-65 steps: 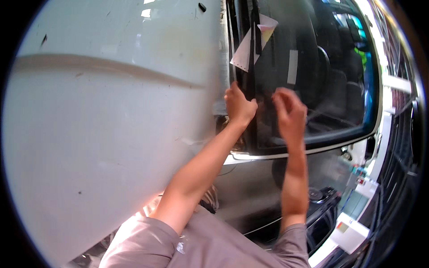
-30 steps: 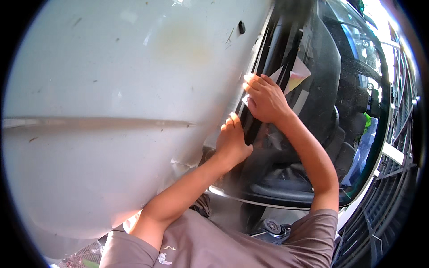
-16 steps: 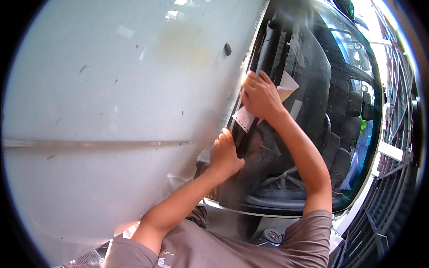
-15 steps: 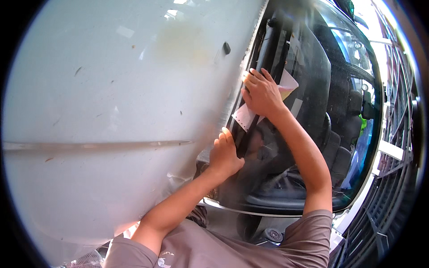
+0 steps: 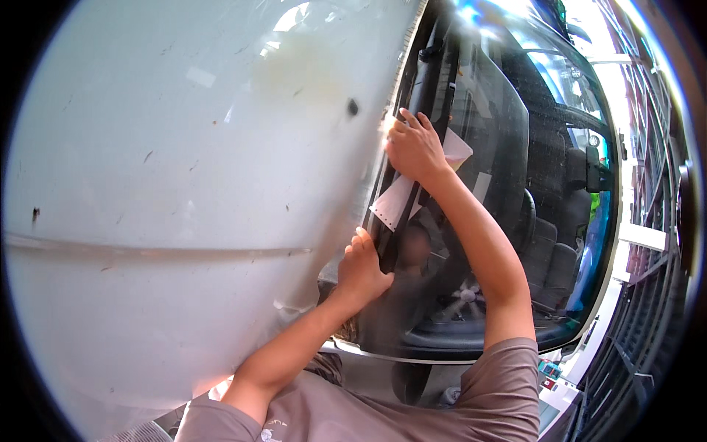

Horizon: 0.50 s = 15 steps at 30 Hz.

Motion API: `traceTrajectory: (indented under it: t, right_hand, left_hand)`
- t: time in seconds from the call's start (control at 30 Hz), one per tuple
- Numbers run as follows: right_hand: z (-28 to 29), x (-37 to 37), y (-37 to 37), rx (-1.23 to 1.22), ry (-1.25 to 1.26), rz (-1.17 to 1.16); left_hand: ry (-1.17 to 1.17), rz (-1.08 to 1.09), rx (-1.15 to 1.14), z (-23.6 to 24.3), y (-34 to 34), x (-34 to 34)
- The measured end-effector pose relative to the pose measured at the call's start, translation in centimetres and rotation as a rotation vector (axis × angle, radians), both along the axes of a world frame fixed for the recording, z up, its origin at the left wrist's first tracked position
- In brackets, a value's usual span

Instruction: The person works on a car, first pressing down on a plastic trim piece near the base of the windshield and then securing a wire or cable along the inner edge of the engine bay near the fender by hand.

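Observation:
My left hand [image 5: 362,269] is closed round the lower end of the black trim strip [image 5: 398,241] at the base of a car windscreen, its fingers on the side by the white hood. Farther up, my right hand [image 5: 414,144] grips the same strip, fingers bent over it beside a wiper arm [image 5: 445,99]. A pink-white paper sheet [image 5: 396,202] with a punched edge lies under the wiper, showing below and beside my right hand; part of it is hidden.
The white hood [image 5: 177,162] fills the left half. Through the windscreen [image 5: 501,206] I see dark seats and a mirror, with reflections on the glass. At the far right are black metal bars [image 5: 633,317] and a white beam [image 5: 641,237].
Since 2.2 seconds ago my right hand has left the middle of the glass and moved up onto the strip above my left hand. My view has shifted, showing more of the hood.

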State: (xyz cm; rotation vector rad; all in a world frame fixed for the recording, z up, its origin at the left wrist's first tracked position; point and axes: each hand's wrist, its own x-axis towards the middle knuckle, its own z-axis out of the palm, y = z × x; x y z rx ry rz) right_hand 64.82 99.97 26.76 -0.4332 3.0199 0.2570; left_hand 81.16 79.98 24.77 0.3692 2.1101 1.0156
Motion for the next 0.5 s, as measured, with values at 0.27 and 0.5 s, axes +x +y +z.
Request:
traceTrajectory:
  t: [0.27, 0.5]
  right_hand:
    - [-1.0, -0.2, 0.0, -0.022, 0.040, -0.032]
    - [-1.2, -1.5, -0.7, -0.092, 0.102, -0.201]
  left_hand:
    - [-0.042, 0.001, 0.022, 0.2, -0.4, -1.0]
    - [-0.032, -0.113, 0.009, 1.0, -0.8, -4.2]
